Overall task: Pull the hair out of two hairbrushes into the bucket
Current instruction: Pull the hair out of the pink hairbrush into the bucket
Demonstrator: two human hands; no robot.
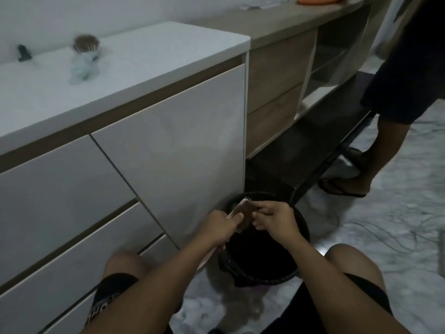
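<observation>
Black bucket (296, 268) is set on the marbled floor, close against the white cabinet front, between the knees of the crouching person. One hairbrush (245, 213), brownish, with pale bristle tips showing at its top edge, is held directly over the bucket's mouth. The left hand (220, 229) is closed around the brush from the cabinet side, thumb pressed on its face. The right hand (272, 219) is pinched at the brush's right edge, forefinger and thumb together; whether hair is caught in the pinch cannot be told, the spot being dark and blurred. The bucket's inside is too dark for any hair to be made out.

A second brush (86, 43), round-headed and brown, is seen standing in a clear holder (84, 65) on the white worktop (154, 56), well apart from the hands.

Judged from this: the first brush is in the middle of being cleaned, not finished. The second appears untouched and is left to be fetched and stripped. Roughly the first half of the task is under way
</observation>
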